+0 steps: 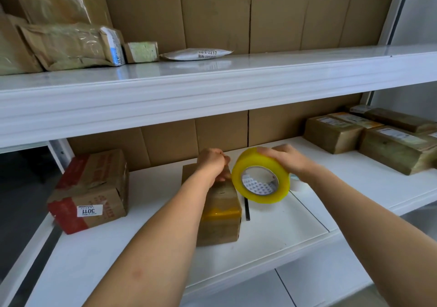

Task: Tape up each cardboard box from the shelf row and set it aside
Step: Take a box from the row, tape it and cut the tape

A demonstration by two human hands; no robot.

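Fingers point(267, 151) of right hand point(287, 160) grip tape roll point(261, 176); left hand point(212, 162) holds box point(222, 214).

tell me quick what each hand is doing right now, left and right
Left hand: fingers curled, pressing on the far end of the small cardboard box; a true grip cannot be told.
Right hand: grips the yellow tape roll.
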